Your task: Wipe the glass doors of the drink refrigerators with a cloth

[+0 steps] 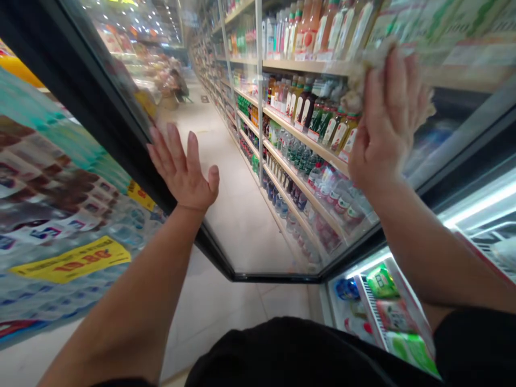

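Note:
A glass door in a black frame stands swung out in front of me. With its fingers spread, my left hand rests flat against the pane near the frame's left bar and holds nothing. My right hand presses a crumpled pale cloth to the upper right of the glass. Parts of the cloth stick out around the fingers; the rest is hidden beneath the hand.
Through the pane show shelves of bottles and a tiled aisle, with a blurred person low down in the distance. Stacked wrapped bottles with a yellow price sign stand at left. A lit fridge with packages is at lower right.

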`<move>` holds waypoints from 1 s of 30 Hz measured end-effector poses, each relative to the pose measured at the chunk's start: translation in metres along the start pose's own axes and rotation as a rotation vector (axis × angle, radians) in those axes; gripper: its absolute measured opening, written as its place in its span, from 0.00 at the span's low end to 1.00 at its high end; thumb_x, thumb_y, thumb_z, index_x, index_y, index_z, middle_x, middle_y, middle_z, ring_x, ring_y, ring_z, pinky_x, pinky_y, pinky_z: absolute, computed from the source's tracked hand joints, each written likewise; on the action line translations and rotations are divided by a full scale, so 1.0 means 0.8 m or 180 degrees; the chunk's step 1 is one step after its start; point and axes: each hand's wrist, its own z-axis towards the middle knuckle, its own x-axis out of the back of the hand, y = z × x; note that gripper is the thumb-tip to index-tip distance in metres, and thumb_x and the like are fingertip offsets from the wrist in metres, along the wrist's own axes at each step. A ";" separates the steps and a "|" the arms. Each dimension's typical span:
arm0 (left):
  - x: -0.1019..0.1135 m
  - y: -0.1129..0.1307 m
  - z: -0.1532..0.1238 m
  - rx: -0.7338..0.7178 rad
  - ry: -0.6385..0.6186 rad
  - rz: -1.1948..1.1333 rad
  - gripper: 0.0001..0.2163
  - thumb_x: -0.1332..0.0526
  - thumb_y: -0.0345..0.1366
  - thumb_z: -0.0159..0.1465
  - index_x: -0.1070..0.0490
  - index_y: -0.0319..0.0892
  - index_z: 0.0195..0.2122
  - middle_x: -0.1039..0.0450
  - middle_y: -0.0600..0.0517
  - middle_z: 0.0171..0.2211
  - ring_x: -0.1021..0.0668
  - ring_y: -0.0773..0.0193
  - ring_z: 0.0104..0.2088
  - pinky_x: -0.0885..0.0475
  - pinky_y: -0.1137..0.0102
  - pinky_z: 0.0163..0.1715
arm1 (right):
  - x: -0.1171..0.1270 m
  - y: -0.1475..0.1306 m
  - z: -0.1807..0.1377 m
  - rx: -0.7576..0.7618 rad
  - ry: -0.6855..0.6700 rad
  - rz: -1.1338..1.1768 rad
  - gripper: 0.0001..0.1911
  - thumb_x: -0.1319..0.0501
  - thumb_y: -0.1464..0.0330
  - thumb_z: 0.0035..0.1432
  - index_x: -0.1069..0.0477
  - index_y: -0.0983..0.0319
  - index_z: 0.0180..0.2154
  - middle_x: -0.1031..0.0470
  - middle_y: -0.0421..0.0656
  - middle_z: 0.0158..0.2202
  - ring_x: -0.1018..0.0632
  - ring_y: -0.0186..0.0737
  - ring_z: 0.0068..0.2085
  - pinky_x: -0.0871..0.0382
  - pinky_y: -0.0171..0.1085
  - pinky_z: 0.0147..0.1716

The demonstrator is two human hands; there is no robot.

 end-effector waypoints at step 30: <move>-0.004 0.002 0.001 0.0426 -0.0111 -0.0307 0.41 0.57 0.67 0.66 0.42 0.38 0.67 0.54 0.43 0.73 0.63 0.47 0.73 0.67 0.47 0.72 | -0.013 -0.029 0.017 0.0826 -0.0396 0.0139 0.32 0.53 0.71 0.69 0.52 0.49 0.72 0.38 0.41 0.69 0.41 0.42 0.72 0.47 0.52 0.69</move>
